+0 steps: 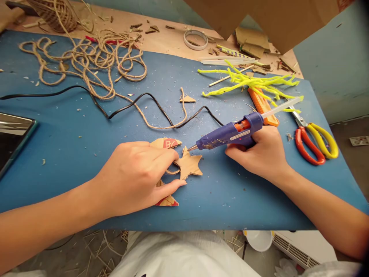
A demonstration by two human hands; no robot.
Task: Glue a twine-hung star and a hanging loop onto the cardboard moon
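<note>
My right hand is wrapped round a blue hot glue gun, with a clear glue stick jutting from its back. The nozzle tip meets the upper point of a small cardboard star. My left hand grips the star's left side, index finger above and thumb at the lower edge. Under that hand lies a crescent-shaped cardboard piece with red print, its middle hidden by my fingers. A short loop of twine shows between crescent and star.
Tangled twine and a black cord cross the blue table. Yellow-green pipe cleaners, an orange cutter and scissors lie right. A tape roll sits at the back, a dark-screened device left.
</note>
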